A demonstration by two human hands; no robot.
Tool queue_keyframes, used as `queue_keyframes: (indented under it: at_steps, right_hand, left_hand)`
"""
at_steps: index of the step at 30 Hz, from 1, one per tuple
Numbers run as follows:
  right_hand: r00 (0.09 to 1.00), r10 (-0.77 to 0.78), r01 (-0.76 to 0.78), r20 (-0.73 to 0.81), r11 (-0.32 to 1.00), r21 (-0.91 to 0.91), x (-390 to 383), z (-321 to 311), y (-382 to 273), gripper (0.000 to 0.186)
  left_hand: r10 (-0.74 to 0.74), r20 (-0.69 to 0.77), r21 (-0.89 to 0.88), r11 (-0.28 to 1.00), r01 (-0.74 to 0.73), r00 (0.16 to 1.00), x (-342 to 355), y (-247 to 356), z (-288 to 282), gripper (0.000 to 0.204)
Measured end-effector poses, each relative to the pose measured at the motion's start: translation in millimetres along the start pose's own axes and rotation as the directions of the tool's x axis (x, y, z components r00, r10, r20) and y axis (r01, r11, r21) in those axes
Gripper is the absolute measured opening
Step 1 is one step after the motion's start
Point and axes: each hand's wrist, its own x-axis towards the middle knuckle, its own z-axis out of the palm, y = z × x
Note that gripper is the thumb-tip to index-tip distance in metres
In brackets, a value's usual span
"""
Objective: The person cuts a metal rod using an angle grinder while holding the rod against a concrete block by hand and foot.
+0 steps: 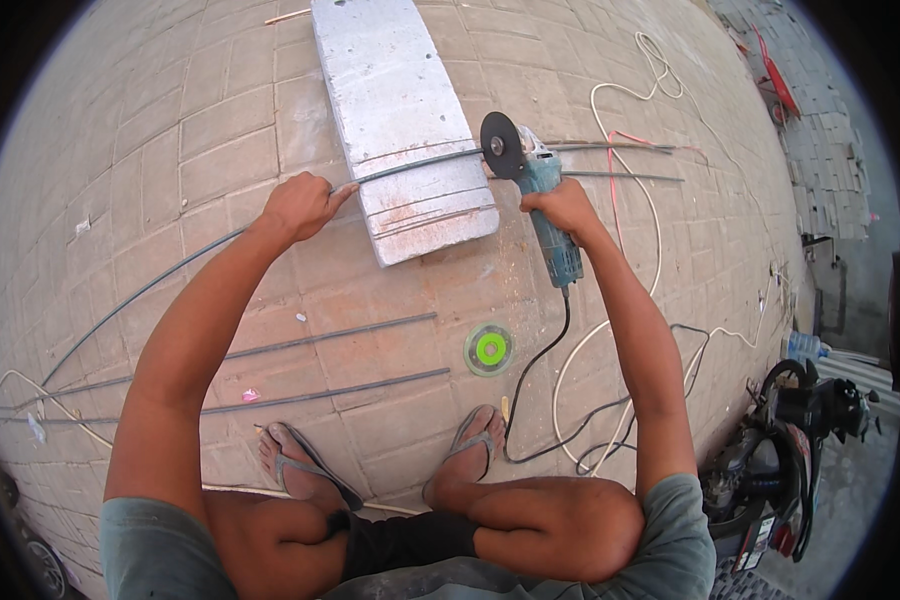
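My left hand (303, 207) is closed round a thin grey metal rod (420, 162), just left of a pale concrete block (390, 85). The rod lies across the block's top, and its other part trails leftward to the ground. In my right hand (567, 208) is the body of a teal angle grinder (560, 255). Its black cutting disc (501, 145) stands upright at the block's right edge, by the rod's right end; whether it touches the rod or spins I cannot tell. Dark grooves and reddish dust mark the block near the rod.
Two more rods (330, 390) lie before my feet, and other cut rods (620, 177) right of the block. A green-centred disc (490, 348) rests on the paving. A black cord (545, 350) and a looping white cable (655, 240) run at right, near a parked motorcycle (770, 460).
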Motion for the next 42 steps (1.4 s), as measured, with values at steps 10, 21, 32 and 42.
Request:
queue_keyframes:
  at_steps: [10, 21, 32, 42]
  right_hand:
    - [0.999, -0.037, 0.036, 0.016, 0.997, 0.062, -1.1, 0.7, 10.2, 0.043]
    - [0.996, 0.089, -0.089, -0.029, 0.996, 0.007, 0.5, 14.5, 32.2, 0.046]
    - [0.963, 0.246, -0.268, 0.108, 0.835, 0.481, -36.1, -11.3, 54.9, 0.031]
    - [0.959, 0.26, -0.264, 0.112, 0.68, 0.684, -83.6, -28.5, 82.7, 0.03]
  left_hand:
    - [-0.001, -0.006, -0.006, 1.0, 0.001, 1.0, 0.9, 3.7, 0.5, 0.084]
    - [0.021, -0.047, -0.046, 0.999, -0.023, 0.999, 1.8, 2.1, 4.0, 0.081]
    - [0.056, -0.081, -0.023, 0.998, -0.058, 0.995, -6.8, -5.9, 8.1, 0.075]
    - [0.381, -0.005, 0.133, 0.917, -0.377, 0.925, -52.2, -34.1, 8.9, 0.053]
